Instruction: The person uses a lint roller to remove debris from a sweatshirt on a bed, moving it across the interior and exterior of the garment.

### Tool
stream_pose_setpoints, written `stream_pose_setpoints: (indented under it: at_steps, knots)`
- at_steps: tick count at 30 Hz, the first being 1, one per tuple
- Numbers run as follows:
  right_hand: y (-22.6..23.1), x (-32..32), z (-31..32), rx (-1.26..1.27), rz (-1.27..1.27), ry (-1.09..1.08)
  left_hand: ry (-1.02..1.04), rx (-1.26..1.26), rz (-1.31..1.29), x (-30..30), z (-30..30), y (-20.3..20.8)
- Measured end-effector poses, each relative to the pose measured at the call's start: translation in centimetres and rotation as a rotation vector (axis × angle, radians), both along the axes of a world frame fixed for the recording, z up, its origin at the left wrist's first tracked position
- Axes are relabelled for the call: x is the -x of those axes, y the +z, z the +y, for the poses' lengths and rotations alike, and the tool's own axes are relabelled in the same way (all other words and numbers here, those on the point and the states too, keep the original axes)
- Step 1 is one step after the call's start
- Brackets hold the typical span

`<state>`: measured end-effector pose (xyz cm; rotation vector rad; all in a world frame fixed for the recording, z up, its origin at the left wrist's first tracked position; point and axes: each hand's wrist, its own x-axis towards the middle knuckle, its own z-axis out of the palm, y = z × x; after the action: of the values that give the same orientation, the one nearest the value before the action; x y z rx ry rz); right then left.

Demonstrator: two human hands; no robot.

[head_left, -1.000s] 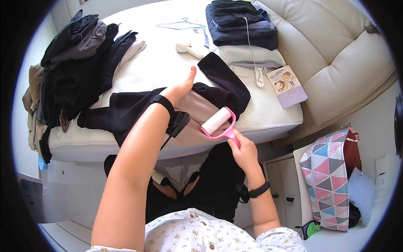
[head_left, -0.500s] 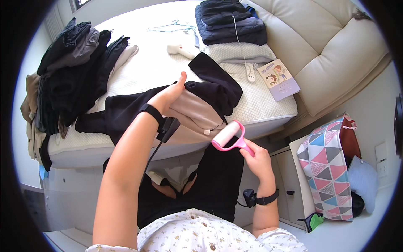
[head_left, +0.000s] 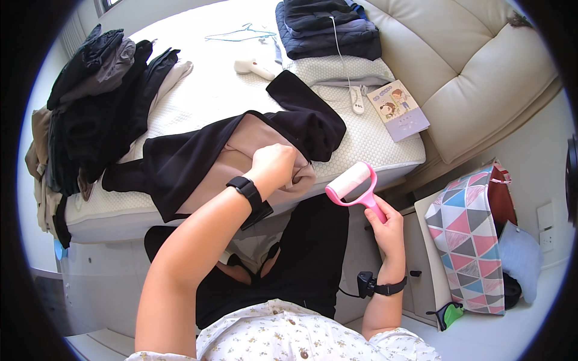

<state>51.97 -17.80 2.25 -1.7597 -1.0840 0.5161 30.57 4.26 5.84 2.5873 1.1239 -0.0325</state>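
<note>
A black garment with a beige inner side (head_left: 198,150) lies across the bed's near edge, partly turned open so the beige fabric shows. My left hand (head_left: 274,165) is closed on a fold of that beige fabric near the garment's right end. The fingertips are hidden beneath the hand. To the right, in front of the bed, my right hand (head_left: 388,231) is wrapped around the handle of a pink lint roller (head_left: 360,198). Its white roll is raised toward the bed and stands apart from the garment.
Dark and beige clothes (head_left: 90,114) are heaped on the bed's left. A white handheld device (head_left: 253,68), a blue hanger (head_left: 241,34), folded dark clothes (head_left: 331,42), a white power strip (head_left: 357,99) and a book (head_left: 397,111) lie farther back. A triangle-patterned bag (head_left: 463,240) stands at right.
My left hand has moved right and down, going from open fingers to a grip on the beige fabric, which is now more exposed. The lint roller has moved right, away from the garment.
</note>
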Motion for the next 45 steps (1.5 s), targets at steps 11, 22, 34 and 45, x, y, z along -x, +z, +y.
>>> stream_pose_setpoints:
  at_steps: [11,22,34,45]
  knots:
    - [0.4,0.4,1.6,-0.266,-0.072,0.2,-0.24,-0.234,-0.495,-2.4,2.9,2.1]
    - [5.4,0.0,5.6,-0.235,-0.497,0.31,-0.21,-0.148,0.184,-2.7,2.6,6.1]
    - [10.2,1.5,14.3,0.064,-1.187,0.545,0.154,0.138,-0.598,4.3,1.3,4.1]
    - [12.1,3.1,19.1,0.389,-1.025,0.406,0.356,-0.295,-0.374,13.8,-2.9,-4.1]
